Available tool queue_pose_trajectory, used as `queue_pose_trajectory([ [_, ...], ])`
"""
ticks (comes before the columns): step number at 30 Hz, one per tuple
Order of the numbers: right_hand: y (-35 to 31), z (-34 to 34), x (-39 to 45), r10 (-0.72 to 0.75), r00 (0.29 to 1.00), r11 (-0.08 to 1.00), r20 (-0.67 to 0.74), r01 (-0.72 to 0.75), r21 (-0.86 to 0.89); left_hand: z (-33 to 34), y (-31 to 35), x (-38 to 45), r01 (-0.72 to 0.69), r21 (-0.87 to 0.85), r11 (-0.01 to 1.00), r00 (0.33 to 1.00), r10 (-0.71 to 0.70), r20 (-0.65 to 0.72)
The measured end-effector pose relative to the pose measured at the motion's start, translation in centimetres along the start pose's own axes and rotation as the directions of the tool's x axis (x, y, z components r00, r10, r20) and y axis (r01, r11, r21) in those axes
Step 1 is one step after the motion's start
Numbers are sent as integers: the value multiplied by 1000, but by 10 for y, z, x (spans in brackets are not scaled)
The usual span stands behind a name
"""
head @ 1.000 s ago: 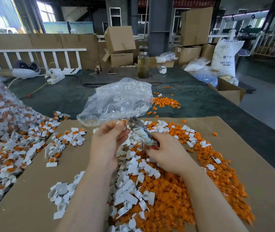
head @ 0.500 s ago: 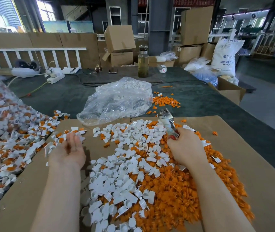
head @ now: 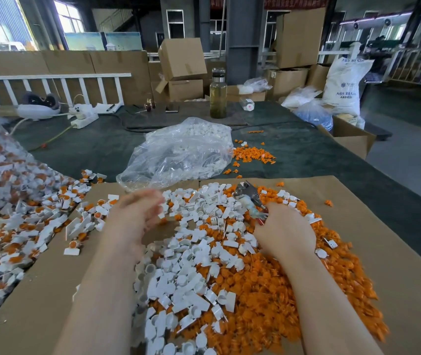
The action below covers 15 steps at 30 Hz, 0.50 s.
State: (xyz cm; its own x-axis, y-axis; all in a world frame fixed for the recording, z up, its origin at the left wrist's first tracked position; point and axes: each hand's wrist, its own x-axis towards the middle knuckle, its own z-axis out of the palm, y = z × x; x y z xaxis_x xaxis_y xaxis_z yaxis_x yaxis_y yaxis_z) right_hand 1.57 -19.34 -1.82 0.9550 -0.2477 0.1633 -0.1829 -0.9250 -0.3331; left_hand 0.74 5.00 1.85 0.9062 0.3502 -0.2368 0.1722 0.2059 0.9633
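A person's right hand [head: 285, 233] grips a metal tool [head: 248, 197] over the heap of white and orange parts [head: 204, 265], with the handles hidden in the fist. The left hand [head: 135, 213] blurs at the heap's edge, its grasp unreadable.

Cardboard [head: 383, 239] bare at right; white parts [head: 191, 252], plastic bag [head: 178, 155] ahead.

The right hand [head: 285, 231] grips a metal tool [head: 248, 198] above mixed white and orange plastic pieces [head: 204, 275] on the cardboard-covered counter [head: 389, 226], with the blurred left hand [head: 136, 215] hovering nearby.
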Motion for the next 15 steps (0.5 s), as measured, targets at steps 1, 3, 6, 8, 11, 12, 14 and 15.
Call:
queue_pose_trajectory([
  [1, 0, 0, -1, -1, 1000, 1000, 0, 1, -20, 6, -4, -4, -75, 210, 975, 996, 64, 61],
  [3, -1, 0, -1, -3, 1000, 999, 12, 4, -43, 17, -12, -10, -226, 550, 804, 968, 124, 217],
  [6, -1, 1, -1, -22, 999, 999, 26, 23, -37, 32, -22, -11, -313, 785, 534, 941, 63, 333],
  [8, -2, 1, -2, -43, 998, 998, 42, 45, -38, 38, -24, -11, -324, 888, 326, 945, 72, 318],
  [11, -4, 2, -2, -58, 995, 997, 79, 62, -44, 41, -26, -13, -348, 917, 193, 935, 138, 325],
  [12, -5, 2, -2, -59, 994, 996, 92, 64, -53, 42, -26, -13, -362, 912, 193, 930, 143, 339],
  [14, -6, 3, -2, -55, 993, 996, 104, 62, -62, 42, -26, -14, -376, 900, 220, 925, 156, 348],
  [15, -6, 4, -2, -52, 993, 996, 105, 59, -61, 42, -26, -15, -378, 893, 243, 923, 174, 344],
])
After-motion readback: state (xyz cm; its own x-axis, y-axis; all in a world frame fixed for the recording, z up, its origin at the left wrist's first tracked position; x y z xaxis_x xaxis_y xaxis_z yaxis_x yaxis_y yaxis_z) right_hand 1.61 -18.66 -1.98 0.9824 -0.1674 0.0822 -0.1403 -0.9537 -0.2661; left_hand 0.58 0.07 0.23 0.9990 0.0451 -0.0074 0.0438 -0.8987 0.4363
